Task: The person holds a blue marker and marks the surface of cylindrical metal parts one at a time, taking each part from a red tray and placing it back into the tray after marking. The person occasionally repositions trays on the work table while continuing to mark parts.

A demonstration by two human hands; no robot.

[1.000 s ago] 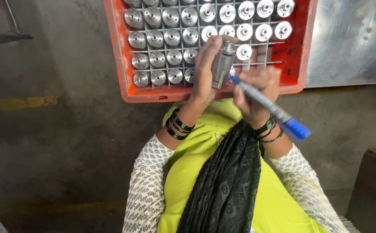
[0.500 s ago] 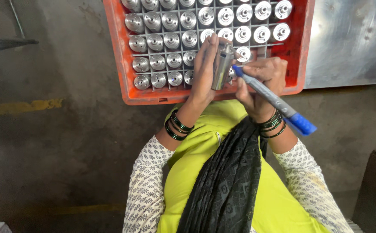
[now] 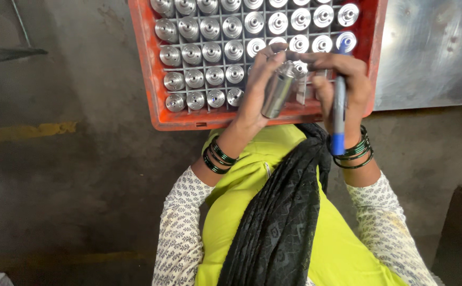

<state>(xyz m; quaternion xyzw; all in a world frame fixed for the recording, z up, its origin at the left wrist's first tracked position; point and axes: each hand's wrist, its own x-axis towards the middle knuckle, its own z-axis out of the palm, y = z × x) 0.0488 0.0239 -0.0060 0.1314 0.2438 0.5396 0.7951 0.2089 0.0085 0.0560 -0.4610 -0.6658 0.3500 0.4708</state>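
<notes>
Metal cylinder [image 3: 277, 91] gripped in left hand [image 3: 256, 87]; right hand [image 3: 341, 79] grips blue marker [image 3: 339, 114], over orange crate [image 3: 151, 79] w/ cylinders.

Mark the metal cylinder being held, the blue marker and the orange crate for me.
metal cylinder [image 3: 277, 94]: head view, middle of its shiny side.
blue marker [image 3: 339, 108]: head view, mid barrel.
orange crate [image 3: 145, 63]: head view, left wall.

Orange crate [image 3: 151, 79], blue marker [image 3: 339, 114], silver cylinder [image 3: 277, 92]

Both arms are raised forward, wrists bent. The left hand [image 3: 257, 87] is curled closed, and the right hand [image 3: 342, 79] is clenched alongside.
</notes>
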